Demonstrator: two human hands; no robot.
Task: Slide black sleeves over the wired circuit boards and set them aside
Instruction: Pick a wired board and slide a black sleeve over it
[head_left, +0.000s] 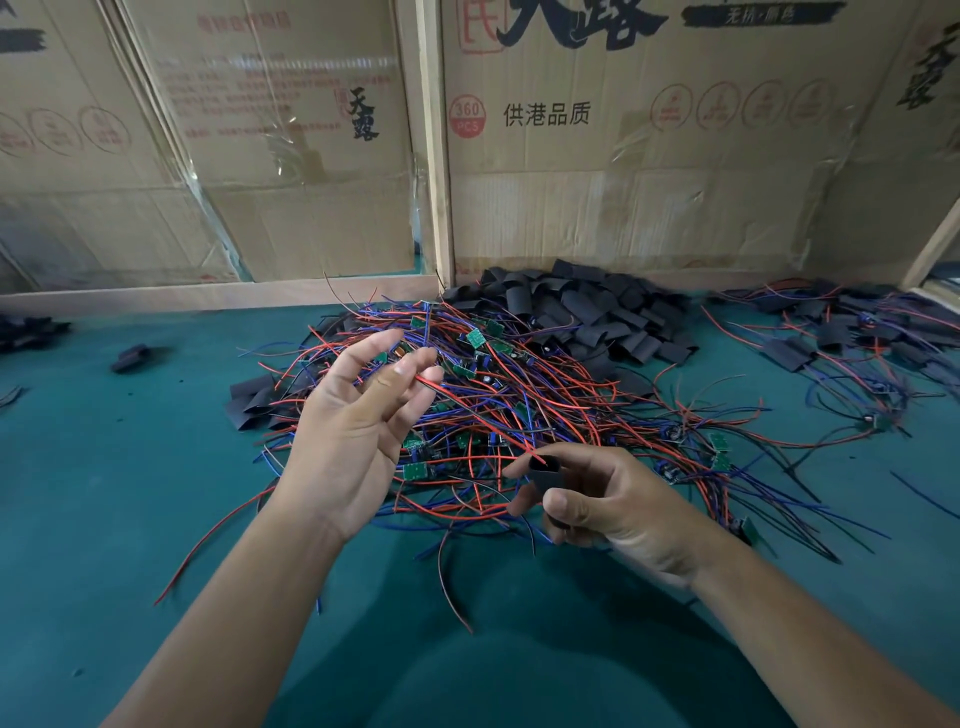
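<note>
Sleeve (544, 474) — thin, soft, easily flattened — sits pinched by the right hand (608, 499) at lower centre, mouth up. Left hand (358, 415) pinches limp red wires (467, 405) leading toward it; best gripped near their tips. Boards (475, 338) look light, fragile. Carton (623, 130) reads "360 PCS", "供港品质".

Wires (519, 395): red, blue, black. Boards (475, 338): green. Sleeves (587, 312): black. Table (130, 493): teal. Cartons (623, 182): brown, red and black print.
</note>
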